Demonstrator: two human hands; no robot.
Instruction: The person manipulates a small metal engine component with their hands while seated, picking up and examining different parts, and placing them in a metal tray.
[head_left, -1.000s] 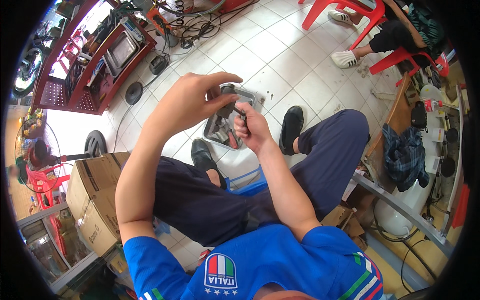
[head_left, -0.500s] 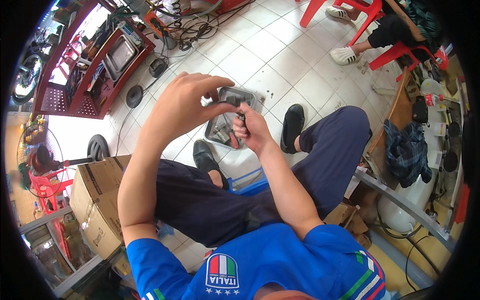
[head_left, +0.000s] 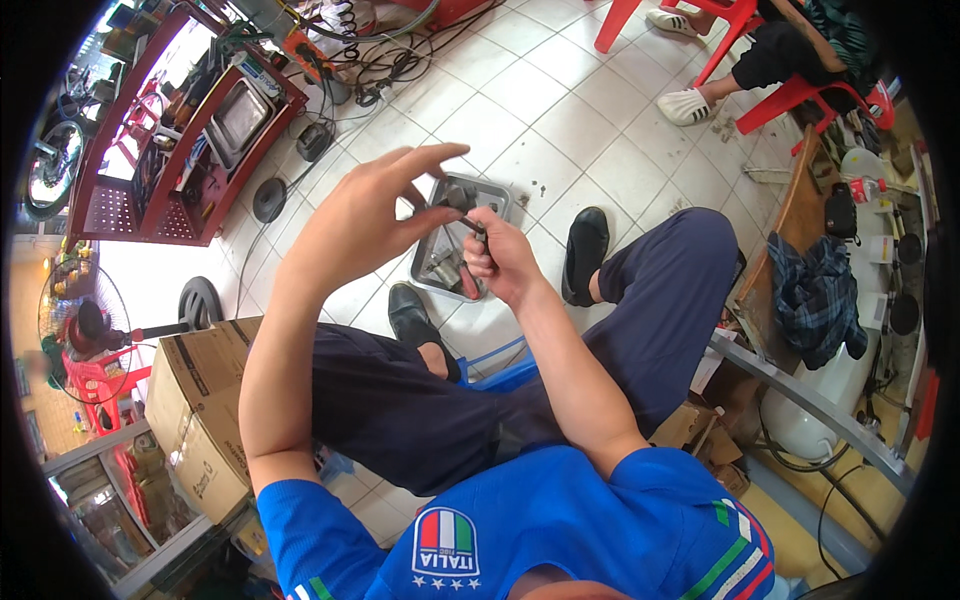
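Observation:
Out in front of me, my right hand (head_left: 499, 256) is closed around a small dark rod-like part (head_left: 472, 224), most of it covered by my fingers. To its left is my left hand (head_left: 365, 220), index finger and thumb spread wide. The thumb tip is close to the rod's end; whether they touch I cannot tell. Below both hands, a grey metal tray (head_left: 506, 206) rests on the floor. Inside it are grey metal parts (head_left: 441, 268) and a red-handled item (head_left: 468, 282). A dark cylindrical piece (head_left: 456, 197) shows behind my left fingers.
A red tool cart (head_left: 200, 235) stands far left, with cables (head_left: 400, 65) on the tiles beside it. Cardboard boxes (head_left: 200, 420) are by my left elbow. Another person's shoe (head_left: 685, 108) and red chairs (head_left: 780, 110) appear far right. A plaid cloth (head_left: 815, 300) hangs at right.
My left index finger has lifted and straightened, widening the gap to the thumb. The left thumb has drawn slightly left, showing more of the rod. My right hand has barely moved.

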